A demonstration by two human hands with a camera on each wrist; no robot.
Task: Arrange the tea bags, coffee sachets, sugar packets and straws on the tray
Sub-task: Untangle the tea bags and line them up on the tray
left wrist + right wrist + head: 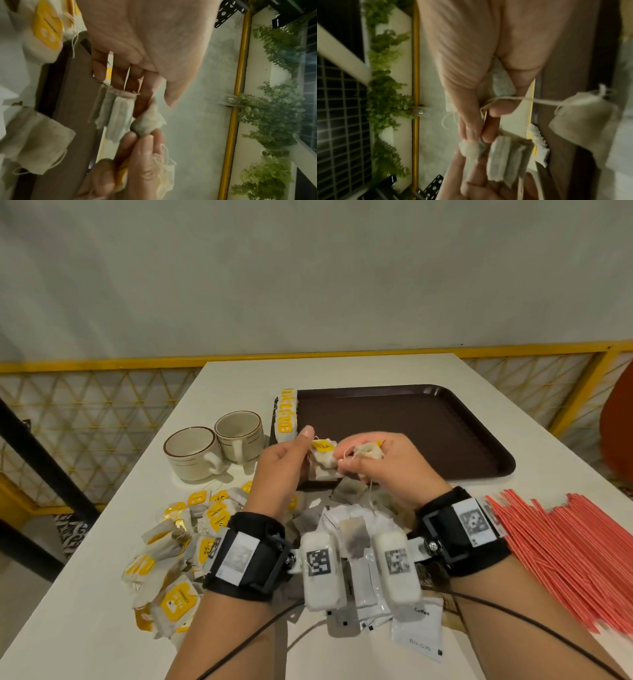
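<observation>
Over the near left corner of the brown tray point(428, 433), both hands meet, working tea bags between them. The left hand point(284, 463) pinches a small stack of bags point(323, 463) with a yellow tag reading "TEA", thumb raised; the right hand point(383, 463) is curled round another bag point(368, 453), its string trailing down. Early days, I'd say: only a neat row of yellow-tagged tea bags point(287, 416) stands along the tray's left edge, and the rest of the tray is bare. A loose heap of tea bags point(171, 559) waits on the worktop point(102, 628) at the left, white sachets point(418, 628) lie near the wrists, one marked "Coffee", and the red straws point(565, 549) sit untouched at the right. Other print on the tags is too small to read. Two cups point(212, 450) stand beside the tray
</observation>
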